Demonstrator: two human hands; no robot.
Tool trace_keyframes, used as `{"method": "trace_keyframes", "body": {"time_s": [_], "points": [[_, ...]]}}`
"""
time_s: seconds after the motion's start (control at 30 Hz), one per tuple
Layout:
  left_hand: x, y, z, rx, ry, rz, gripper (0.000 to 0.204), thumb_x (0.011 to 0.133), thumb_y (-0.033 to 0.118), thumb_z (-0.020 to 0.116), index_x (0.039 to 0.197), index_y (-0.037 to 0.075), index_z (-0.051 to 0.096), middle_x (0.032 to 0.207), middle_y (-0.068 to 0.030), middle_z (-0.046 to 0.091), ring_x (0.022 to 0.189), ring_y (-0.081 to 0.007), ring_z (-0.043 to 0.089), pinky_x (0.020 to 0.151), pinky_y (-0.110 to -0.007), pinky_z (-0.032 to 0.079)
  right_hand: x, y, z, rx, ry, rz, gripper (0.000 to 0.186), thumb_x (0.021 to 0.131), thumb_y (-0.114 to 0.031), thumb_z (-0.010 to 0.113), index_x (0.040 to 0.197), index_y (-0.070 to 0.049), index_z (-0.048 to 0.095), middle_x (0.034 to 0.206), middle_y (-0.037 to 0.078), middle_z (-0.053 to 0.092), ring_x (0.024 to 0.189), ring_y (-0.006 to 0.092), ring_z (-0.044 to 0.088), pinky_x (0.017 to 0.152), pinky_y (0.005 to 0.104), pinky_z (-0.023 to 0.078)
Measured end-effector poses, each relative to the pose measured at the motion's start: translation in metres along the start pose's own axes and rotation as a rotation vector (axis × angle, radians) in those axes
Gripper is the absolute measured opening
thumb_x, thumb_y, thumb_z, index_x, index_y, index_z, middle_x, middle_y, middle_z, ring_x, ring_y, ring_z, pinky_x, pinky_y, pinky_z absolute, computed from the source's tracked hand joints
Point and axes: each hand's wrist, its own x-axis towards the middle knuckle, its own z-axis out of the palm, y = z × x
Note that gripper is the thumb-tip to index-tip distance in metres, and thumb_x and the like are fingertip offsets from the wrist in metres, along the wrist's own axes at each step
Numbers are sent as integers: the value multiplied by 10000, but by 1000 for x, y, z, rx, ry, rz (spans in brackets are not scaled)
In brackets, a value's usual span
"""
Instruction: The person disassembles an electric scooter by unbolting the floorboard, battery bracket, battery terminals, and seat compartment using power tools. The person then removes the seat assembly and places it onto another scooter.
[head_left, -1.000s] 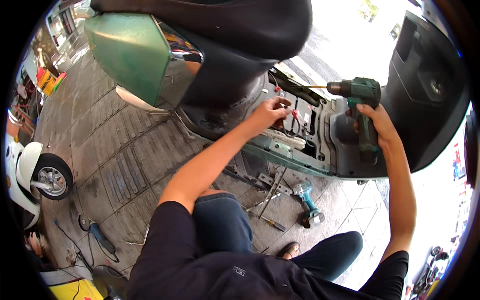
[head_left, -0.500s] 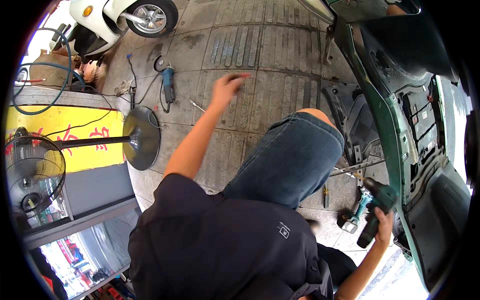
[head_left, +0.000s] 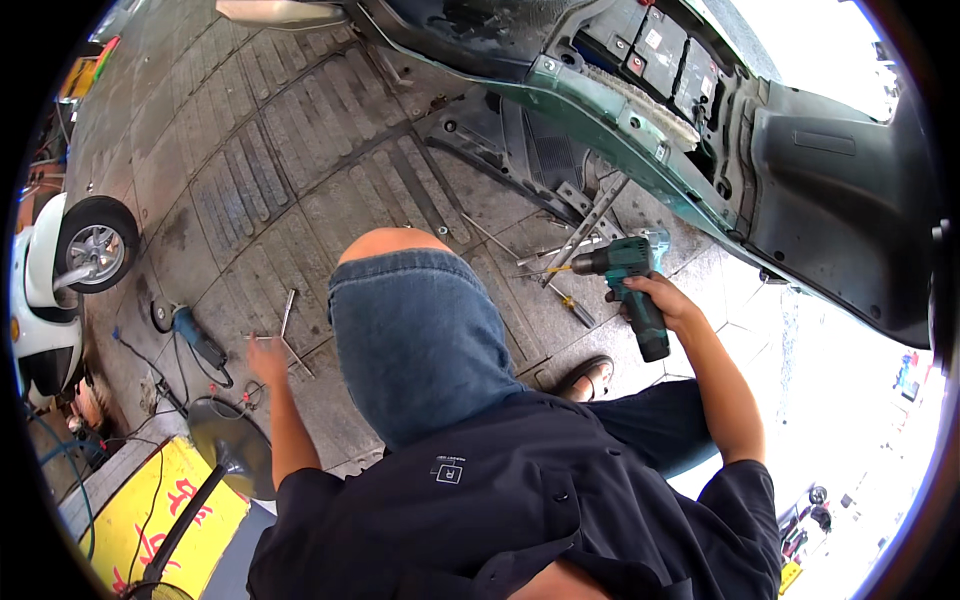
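Note:
My right hand (head_left: pixel 664 298) is wrapped round the grip of a teal and black cordless drill (head_left: pixel 628 262). Its thin yellowish bit points left above the floor. Low on the left, my left hand (head_left: pixel 267 360) is smeared by motion beside a metal T-handle wrench (head_left: pixel 287 318) on the paving. The hand overlaps part of the wrench's crossbar; whether the fingers grip it is unclear. Below the drill bit lies a screwdriver (head_left: pixel 575 308) with a yellow and dark handle. Behind the drill, a second teal power tool (head_left: pixel 657 240) is mostly hidden.
A green scooter body (head_left: pixel 620 140) with an exposed battery (head_left: pixel 660 50) stretches across the upper right. Black plastic panels (head_left: pixel 510 140) and a metal bracket (head_left: pixel 590 215) lie under it. At left are an angle grinder (head_left: pixel 195 335) with a cord, a fan base (head_left: pixel 230 450) and a white scooter (head_left: pixel 50 270).
My view has turned toward the right. The left hand has come down and back to the T-handle wrench. The right hand has raised the drill away from the second power tool.

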Motion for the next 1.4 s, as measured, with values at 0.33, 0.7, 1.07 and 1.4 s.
{"method": "trace_keyframes", "body": {"time_s": [0.33, 0.7, 1.07, 1.4], "points": [[-21, 2, 6, -75, -292, 82, 664, 809, 139, 662, 1396, 27, 372, 1445, -253, 352, 1329, -403, 352, 1096, -442, 313, 35, 57, -10, -129, 40, 143, 374, 786, -279, 754, 988, 4, 618, 837, 99, 658, 687, 188, 643, 607, 326, 528], [114, 294, -161, -474, -373, 480, 419, 922, 209, 583, 1244, -56, 540, 1228, -176, 612, 1097, -274, 603, 941, -362, 452, 64, 100, -49, -1183, 46, 31, 595, 771, -416, 689, 1206, -26, 576, 1198, 196, 619, 1115, 315, 601, 903, 444, 477], [-88, 607, -367, -174, -408, 1615, 393, 836, 119, 632, 1207, 6, 572, 1176, -156, 612, 1085, -298, 592, 958, -370, 444, -79, -42, 81, -1363, 89, -1101, 361, 809, -186, 594, 1149, -66, 591, 1048, 122, 673, 1036, 287, 631, 851, 399, 507], [-148, 595, -316, 124, -619, 1716, 514, 819, 246, 681, 1276, 66, 533, 1192, -115, 588, 1078, -310, 560, 926, -406, 452, -85, -67, 21, -1100, 437, -1146, 259, 823, -226, 629, 987, -34, 572, 909, 129, 668, 927, 307, 642, 798, 424, 502]]}}
